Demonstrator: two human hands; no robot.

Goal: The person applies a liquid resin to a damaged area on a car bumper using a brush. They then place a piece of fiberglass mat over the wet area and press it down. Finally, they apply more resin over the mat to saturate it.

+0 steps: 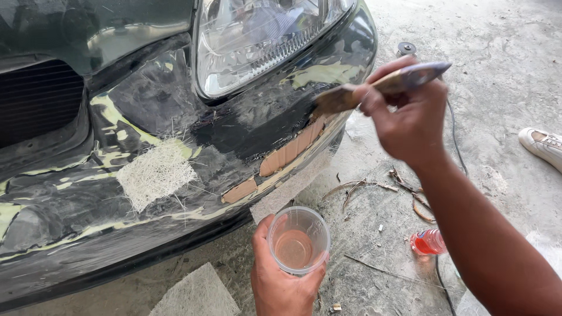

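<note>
Dark-painted car bumper [175,117], sanded and streaked with pale yellow-green filler, is seen filling the upper left of the head view.

- Headlight [257,41]: clear lens, set above the worked area of the bumper.
- Fibreglass mat patch [155,172]: white, frayed at the edges, laid on the bumper left of centre.
- Tan tape strips [287,153]: stuck along a crack in the lower bumper edge, below the headlight.
- Paintbrush [374,88]: wooden handle with a bluish-stained end; bristles are pressed against the bumper just above the tape strips.
- Right hand [410,117]: fingers are closed around the paintbrush handle, the arm entering from the lower right.
- Clear plastic cup [298,240]: held upright below the bumper, a shallow layer of pinkish-amber liquid is seen at its bottom.
- Left hand [281,281]: wrapped around the cup from below, thumb on the left side of the wall.
- Second sheet of fibreglass mat [196,292]: lying on the concrete floor [497,58] beside the left hand.
- Small plastic bottle [427,241] with red liquid: lying on the floor to the right of the cup, partly hidden by the right forearm.
- Black cable [455,134]: run across the floor behind the right hand.
- White shoe [541,146]: at the right edge, well apart from both hands.
- Dry leaves and twigs [380,190]: scattered on the floor under the bumper corner.
</note>
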